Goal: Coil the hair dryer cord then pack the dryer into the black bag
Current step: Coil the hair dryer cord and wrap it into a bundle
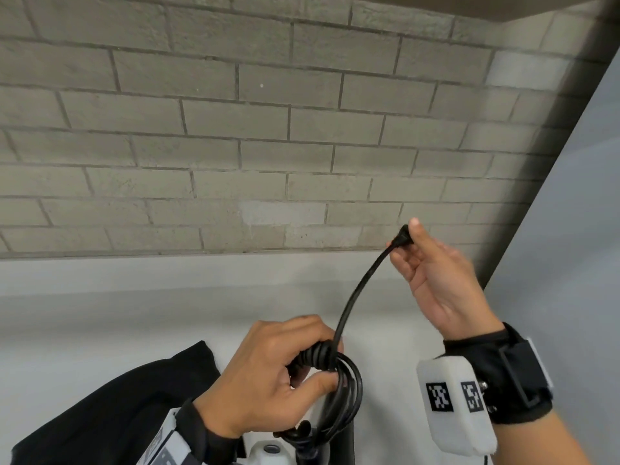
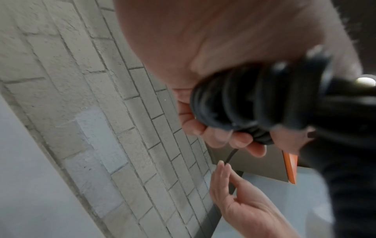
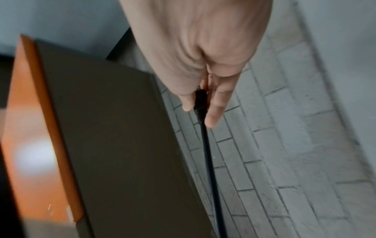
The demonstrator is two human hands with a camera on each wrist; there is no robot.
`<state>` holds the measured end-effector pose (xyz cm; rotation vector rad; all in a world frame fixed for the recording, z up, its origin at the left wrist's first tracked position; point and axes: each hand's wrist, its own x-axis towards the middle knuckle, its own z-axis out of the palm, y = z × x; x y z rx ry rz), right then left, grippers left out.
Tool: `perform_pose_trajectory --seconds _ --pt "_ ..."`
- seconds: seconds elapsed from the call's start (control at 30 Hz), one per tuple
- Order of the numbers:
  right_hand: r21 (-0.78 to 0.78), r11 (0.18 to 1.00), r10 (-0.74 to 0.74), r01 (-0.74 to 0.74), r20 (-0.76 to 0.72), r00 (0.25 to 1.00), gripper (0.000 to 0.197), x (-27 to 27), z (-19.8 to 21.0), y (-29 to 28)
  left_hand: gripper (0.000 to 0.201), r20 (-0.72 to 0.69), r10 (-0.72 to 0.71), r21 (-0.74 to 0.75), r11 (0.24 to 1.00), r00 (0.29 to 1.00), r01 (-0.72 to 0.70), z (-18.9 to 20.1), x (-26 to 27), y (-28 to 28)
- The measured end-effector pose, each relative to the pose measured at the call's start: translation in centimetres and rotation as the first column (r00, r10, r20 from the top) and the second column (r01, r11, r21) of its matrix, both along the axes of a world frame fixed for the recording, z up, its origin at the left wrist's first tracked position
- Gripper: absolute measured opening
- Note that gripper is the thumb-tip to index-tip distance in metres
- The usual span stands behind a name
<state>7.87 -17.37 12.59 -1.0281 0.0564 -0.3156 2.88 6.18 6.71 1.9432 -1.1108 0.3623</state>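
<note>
My left hand (image 1: 268,374) grips a bundle of coiled black cord (image 1: 345,394), with several turns wrapped round its top; the same coil (image 2: 234,103) fills the left wrist view. From the bundle a free length of cord (image 1: 355,297) arcs up to my right hand (image 1: 432,273), which pinches the plug end (image 1: 401,238) between thumb and fingers; the plug end (image 3: 200,99) shows in the right wrist view too. The white hair dryer (image 1: 268,453) peeks out at the bottom edge, mostly hidden. The black bag (image 1: 110,407) lies at the lower left, behind my left wrist.
A grey brick wall (image 1: 235,129) rises behind a pale counter (image 1: 100,297). A dark frame edge (image 1: 550,156) with a pale panel stands at the right. An overhead cabinet (image 3: 114,136) with an orange edge shows in the wrist views.
</note>
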Motion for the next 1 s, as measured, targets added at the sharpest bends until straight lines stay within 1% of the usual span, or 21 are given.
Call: perform_pose_trajectory --seconds 0.1,0.13,0.17,0.2,0.23,0.27,0.3,0.37,0.43,0.47,0.57,0.63,0.67,0.7,0.83,0.9,1.0 --pt "0.201 0.979 0.048 -0.031 -0.079 0.996 0.011 -0.9 -3.0 -0.5 0.005 -0.016 0.02 -0.006 1.0 1.0 -0.02 -0.2 -0.1 0.5" --pt "0.255 0.965 0.082 -0.056 -0.091 0.992 0.016 -1.3 -4.2 -0.7 0.004 -0.016 0.035 -0.004 0.999 0.999 -0.035 -0.3 0.0 0.7" --pt "0.287 0.953 0.122 -0.093 -0.085 0.989 0.032 -1.8 -5.6 -0.8 0.003 -0.01 0.056 0.0 0.998 0.998 -0.056 -0.3 0.0 0.9" --pt "0.287 0.948 0.163 -0.136 -0.072 0.984 0.052 -2.3 -6.9 -1.0 0.003 -0.001 0.08 0.006 0.997 0.997 -0.08 -0.3 0.1 1.0" --pt "0.254 0.948 0.213 -0.19 -0.065 0.975 0.067 -2.8 -8.1 -0.9 0.004 0.01 0.102 0.012 0.995 0.995 -0.103 -0.3 0.1 1.1" --pt "0.194 0.949 0.267 -0.25 -0.064 0.962 0.072 -3.4 -9.1 -0.7 0.006 0.022 0.124 0.02 0.992 0.992 -0.124 -0.2 0.2 1.2" --pt "0.128 0.944 0.315 -0.305 -0.068 0.947 0.07 -4.0 -10.0 -0.3 0.009 0.033 0.144 0.028 0.989 0.989 -0.145 -0.1 0.2 1.2" --pt "0.025 0.931 0.364 -0.363 -0.09 0.927 0.065 -5.1 -11.0 0.8 0.013 0.053 0.187 0.04 0.981 0.981 -0.189 0.0 0.2 1.1" --pt "-0.09 0.931 0.341 -0.353 -0.125 0.932 0.068 -6.0 -11.3 2.0 0.015 0.073 0.237 0.051 0.969 0.969 -0.241 0.1 0.2 0.9" --pt "-0.168 0.928 0.314 -0.333 -0.134 0.94 0.064 -6.3 -11.1 2.7 0.015 0.08 0.261 0.055 0.963 0.962 -0.266 0.1 0.2 0.8" --pt "-0.392 0.884 0.23 -0.256 -0.112 0.967 0.025 -7.3 -9.9 4.5 0.016 0.077 0.311 0.063 0.947 0.947 -0.316 0.0 0.3 0.4" --pt "-0.447 0.861 0.223 -0.244 -0.1 0.97 0.005 -7.5 -9.3 5.2 0.017 0.078 0.337 0.067 0.937 0.938 -0.342 0.0 0.2 0.2" --pt "-0.449 0.856 0.237 -0.258 -0.102 0.966 0.005 -7.6 -9.1 5.5 0.018 0.079 0.35 0.066 0.932 0.933 -0.355 0.0 0.2 0.0" --pt "-0.432 0.857 0.259 -0.28 -0.108 0.96 0.01 -7.7 -8.8 5.8 0.019 0.082 0.363 0.063 0.927 0.928 -0.369 0.1 0.1 -0.1" --pt "-0.227 0.896 0.368 -0.382 -0.103 0.924 0.026 -7.9 -8.2 6.8 0.021 0.093 0.402 0.034 0.913 0.911 -0.407 0.2 0.0 -0.4" --pt "-0.165 0.9 0.393 -0.403 -0.092 0.915 0.034 -8.0 -7.8 7.1 0.021 0.09 0.417 0.024 0.907 0.904 -0.421 0.3 -0.1 -0.5" --pt "-0.059 0.897 0.434 -0.437 -0.065 0.899 0.037 -8.4 -7.5 7.4 0.022 0.085 0.437 0.009 0.898 0.895 -0.439 0.3 -0.1 -0.5"
